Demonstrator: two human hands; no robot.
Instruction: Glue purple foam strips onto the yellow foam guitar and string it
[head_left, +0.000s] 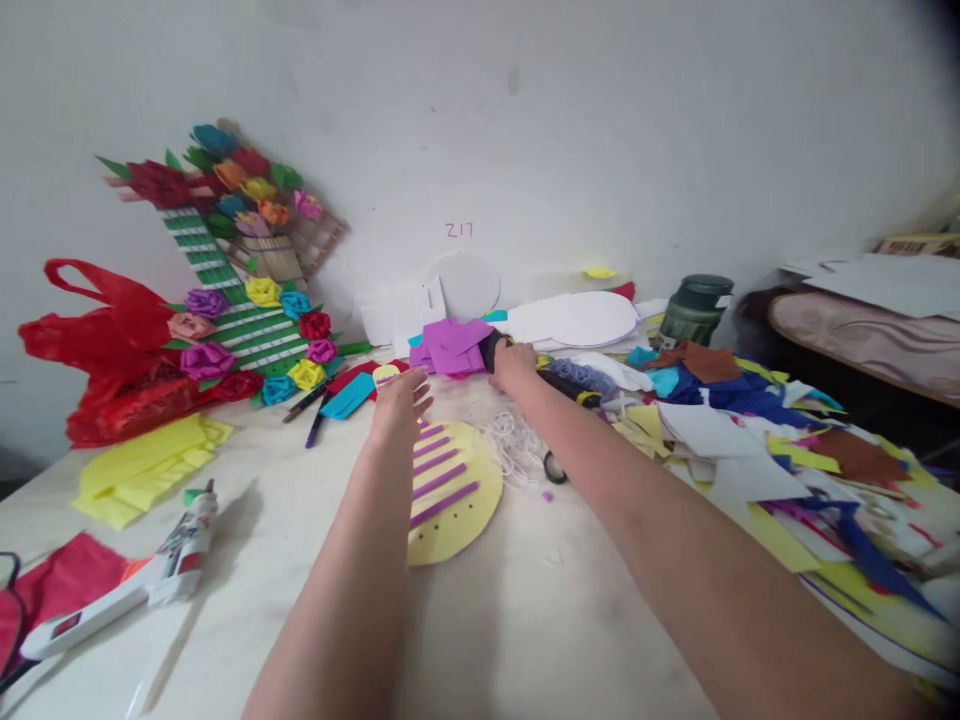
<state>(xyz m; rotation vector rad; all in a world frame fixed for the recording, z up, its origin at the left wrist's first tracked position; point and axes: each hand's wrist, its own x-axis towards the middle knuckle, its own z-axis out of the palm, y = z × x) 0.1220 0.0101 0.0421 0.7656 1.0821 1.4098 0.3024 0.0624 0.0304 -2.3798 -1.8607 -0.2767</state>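
Note:
A round yellow disc (pixel 457 505) with several purple strips lies on the pale table, partly covered by my left forearm. My left hand (pixel 403 400) is above its upper edge, fingers apart, beside a small pale yellow circle (pixel 386 374). My right hand (pixel 514 365) reaches to the right end of a stack of purple paper (pixel 452 347), its fingers closed around a black item (pixel 491 346) that I cannot make out fully. White string (pixel 514 450) and a black ring (pixel 554 467) lie between the disc and my right forearm.
Paper flowers and a red bag (pixel 112 350) stand at the left, with yellow crepe paper (pixel 150 468) and a glue gun (pixel 97 612) nearer. Paper scraps (pixel 750 450) cover the right side. A green jar (pixel 696 310) is near the wall.

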